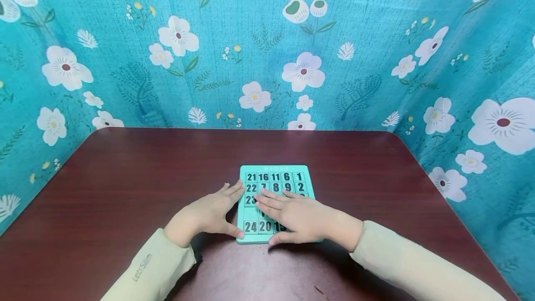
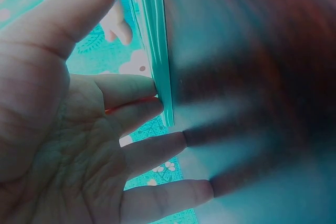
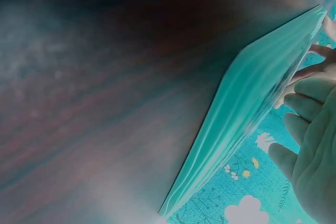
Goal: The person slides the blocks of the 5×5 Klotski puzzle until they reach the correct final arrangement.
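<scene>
A turquoise sliding number puzzle (image 1: 273,169) lies flat on the table, its square tiles printed with black numerals. The top row reads 21, 16, 11, 6, 1. My left hand (image 1: 211,212) is at the puzzle's left side, fingertips by the upper left edge and thumb at the lower left corner. In the left wrist view, its fingers are extended towards the puzzle's side (image 2: 157,35). My right hand (image 1: 301,217) spreads over the tiles with fingers nearly straight, hiding many in the middle and lower right. Its thumb is by the bottom edge. The right wrist view shows the puzzle's thick side (image 3: 236,93).
The dark red-brown table (image 1: 167,161) has rounded far corners. A blue curtain (image 1: 234,27) with white flowers hangs behind it and along both sides. A small dark mark (image 1: 321,292) shows near the table's front.
</scene>
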{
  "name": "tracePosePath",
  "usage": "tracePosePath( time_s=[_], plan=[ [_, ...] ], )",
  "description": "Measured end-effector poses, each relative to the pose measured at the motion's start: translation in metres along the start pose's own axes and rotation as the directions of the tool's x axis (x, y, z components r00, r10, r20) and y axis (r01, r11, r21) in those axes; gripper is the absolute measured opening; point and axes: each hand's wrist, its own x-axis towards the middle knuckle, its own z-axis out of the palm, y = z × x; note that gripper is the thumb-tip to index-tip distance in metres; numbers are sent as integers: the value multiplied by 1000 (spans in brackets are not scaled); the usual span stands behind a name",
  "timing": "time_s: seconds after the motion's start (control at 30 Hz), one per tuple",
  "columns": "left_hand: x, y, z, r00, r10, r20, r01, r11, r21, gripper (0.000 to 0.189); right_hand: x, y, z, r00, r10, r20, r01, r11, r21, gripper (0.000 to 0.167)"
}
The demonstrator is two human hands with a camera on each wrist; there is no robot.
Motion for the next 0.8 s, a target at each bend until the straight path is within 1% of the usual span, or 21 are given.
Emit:
tracePosePath(
  time_s=[0.17, 0.33, 0.43, 0.57, 0.67, 0.8],
  plan=[
    [1, 0, 0, 1000, 3, -4, -3, 1000, 5, 109, 4, 2, 0, 1000, 3, -2, -3, 1000, 5, 85],
    [1, 0, 0, 1000, 4, -3, -4, 1000, 3, 109, 8, -1, 1, 1000, 2, 15, -2, 1000, -5, 85],
    [1, 1, -1, 1000, 3, 0, -3, 1000, 3, 109, 8, -3, 1, 1000, -2, 30, 2, 1000, -4, 85],
    [0, 1, -1, 1000, -4, 3, 4, 1000, -1, 109, 7, -5, 3, 999, -12, 31, 12, 1000, -11, 85],
    [0, 1, -1, 1000, -8, 3, 8, 1000, -1, 109, 5, -7, 4, 999, -27, 25, 27, 1000, -11, 88],
    [0, 0, -1, 1000, -1, -3, 1, 1000, -9, 109, 2, -10, 4, 999, -47, 15, 47, 999, -3, 96]
  ],
)
